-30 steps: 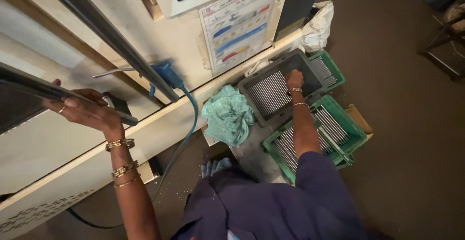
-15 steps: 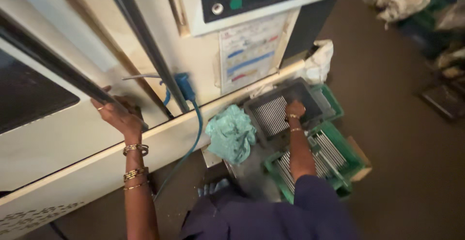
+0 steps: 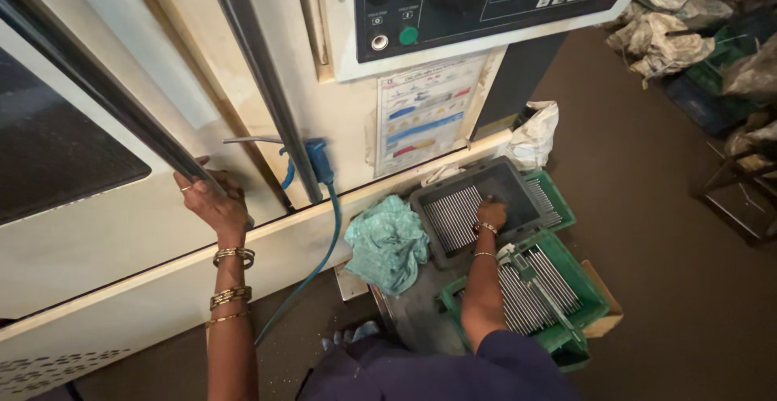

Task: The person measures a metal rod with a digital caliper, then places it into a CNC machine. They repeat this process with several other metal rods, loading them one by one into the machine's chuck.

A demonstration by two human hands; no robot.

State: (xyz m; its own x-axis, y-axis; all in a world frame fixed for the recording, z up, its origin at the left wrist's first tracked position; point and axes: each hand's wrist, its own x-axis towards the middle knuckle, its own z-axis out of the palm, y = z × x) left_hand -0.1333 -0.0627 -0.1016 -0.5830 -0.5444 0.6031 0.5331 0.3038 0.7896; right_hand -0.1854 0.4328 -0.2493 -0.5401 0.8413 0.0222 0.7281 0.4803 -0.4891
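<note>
- Workshop floor, dark and bare, spreads to the right of a cream machine (image 3: pixel 162 231) in the head view; sacks (image 3: pixel 660 33) and crates are piled at the far upper right, well apart from the work.
- Left hand (image 3: pixel 209 200) is clenched on the dark door rail (image 3: pixel 105 93) that runs slantwise across the machine front, bangles at the wrist; a blue hose (image 3: pixel 320 231) hangs just beside it.
- Right hand (image 3: pixel 490 212) reaches down into the grey tray (image 3: pixel 518 186), fingers resting on a row of thin metal rods (image 3: pixel 452 219); whether it has closed on any rod cannot be told.
- Rods lie side by side in the grey tray on the floor, against the machine's base; more of them fill the green crate (image 3: pixel 595 304) nearest the person and a second green crate behind the tray.
- Judged by look, the rods are stiff, smooth and likely slippery, light singly but heavy in a bunch; a few pinched near mid-length should lift evenly.
- Tray walls hem the rods on every side, so the way out is straight up; a teal rag (image 3: pixel 388 243) lies just left of the tray, and a metal tool (image 3: pixel 538 284) lies across the near crate.
- Open floor lies to the right of the crates.
</note>
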